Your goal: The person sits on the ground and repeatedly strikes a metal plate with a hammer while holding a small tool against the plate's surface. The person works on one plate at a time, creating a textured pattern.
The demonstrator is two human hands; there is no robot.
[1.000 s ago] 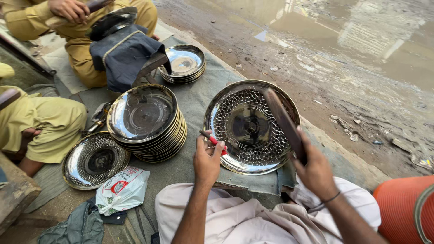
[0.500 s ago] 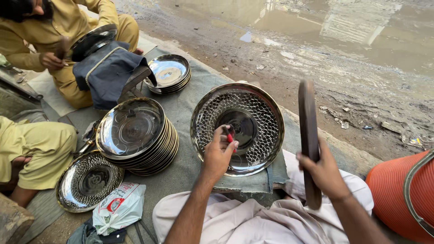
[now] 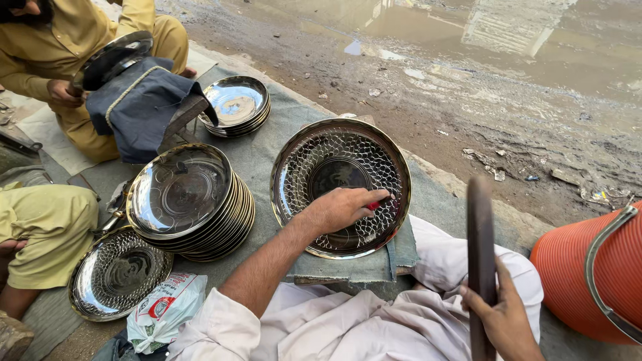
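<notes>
The person's left hand [image 3: 341, 208] rests on a big round metal tray [image 3: 340, 188] with a dotted, hammered pattern, its fingers curled tight around a small red-handled tool [image 3: 376, 205] whose tip touches the tray's patterned band, on the side of the dark plain centre nearest the muddy ground. The tray lies flat on a folded grey cloth pad [image 3: 354, 269] just in front of the person's white-clothed lap [image 3: 374, 321]. The right hand [image 3: 503, 319] is closed around a long dark wooden bat [image 3: 480, 261], held upright and raised clear of the tray, off to the tray's side toward an orange ribbed bucket [image 3: 588, 274]. On the other side of the tray, close by but not touching it, stands a tall stack of plain shiny trays [image 3: 190, 200]. Beyond that stack, away from the tray, another patterned tray [image 3: 120, 273] lies flat on the grey mat [image 3: 267, 150], with a white plastic bag [image 3: 160, 311] just beside it. Farther back from the tray sits a smaller stack of shiny plates [image 3: 237, 105]. Behind those, a second person in yellow clothes [image 3: 80, 47] holds a tray against a dark blue cloth bundle [image 3: 144, 103]. Past the tray's far rim the mat ends at wet, muddy ground [image 3: 481, 87].
</notes>
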